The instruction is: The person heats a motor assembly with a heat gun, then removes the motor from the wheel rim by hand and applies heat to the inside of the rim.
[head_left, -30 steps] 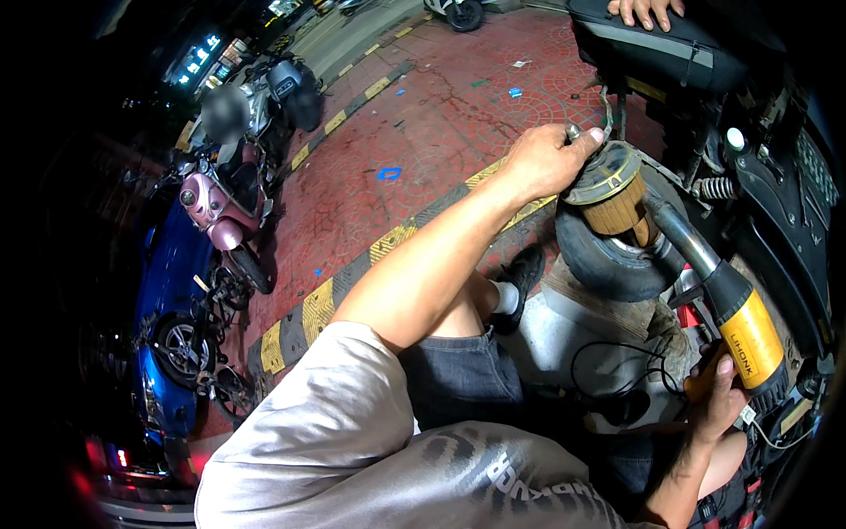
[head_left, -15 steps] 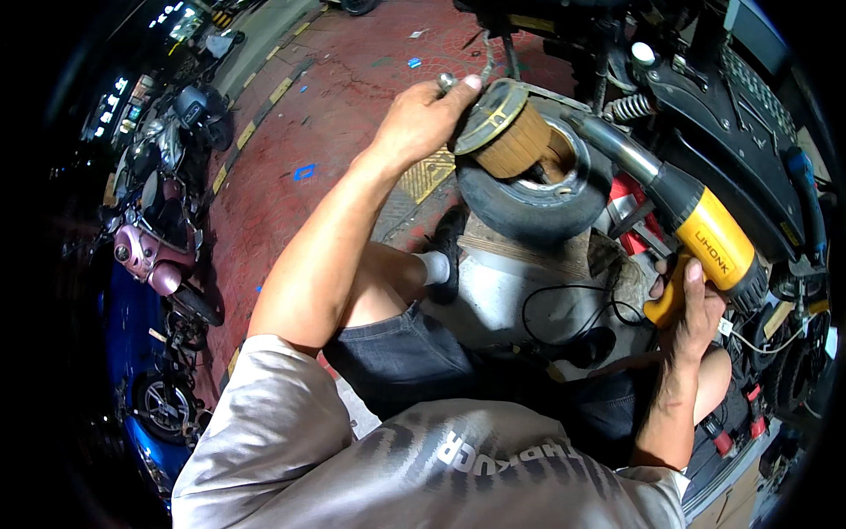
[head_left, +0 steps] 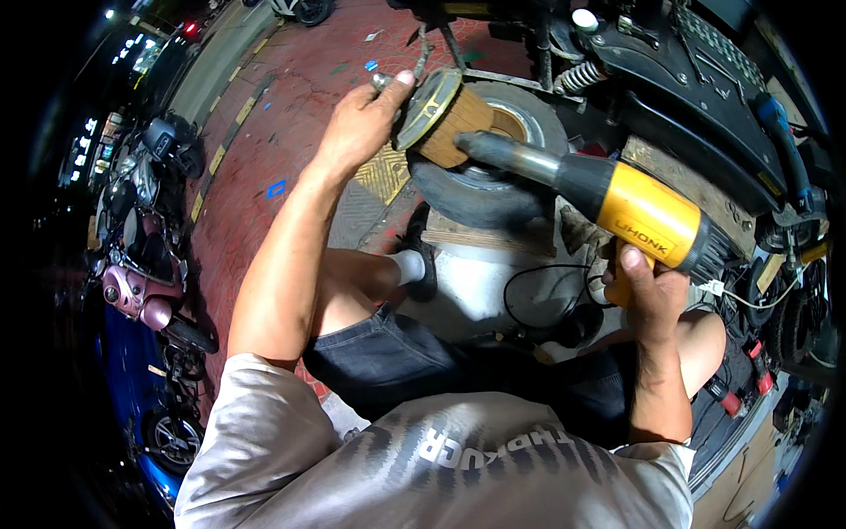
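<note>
My left hand (head_left: 359, 123) is closed round the metal axle of a hub motor core (head_left: 459, 129), a brown cylinder with a dark greenish end plate. The core is tilted over the left part of a tyred wheel (head_left: 476, 198), with its plate facing me and to the left. In my right hand (head_left: 650, 295) is a yellow and black heat gun (head_left: 650, 212), gripped by its handle. Its metal nozzle points left and, in the picture, overlaps the right side of the brown cylinder; whether they touch I cannot tell. The nozzle and core hide part of the wheel's hollow.
A wooden board (head_left: 485, 242) lies under the wheel. A black cable (head_left: 520, 304) loops over the pale floor beside my legs. At the right stand a dark vehicle body with tools on it and a spring shock absorber (head_left: 582, 78). Parked scooters (head_left: 141, 278) line the left.
The heat gun has moved left, its nozzle passing from the wheel's far right edge to the brown cylinder. The core has turned slightly in my left hand. My view has shifted rightward.
</note>
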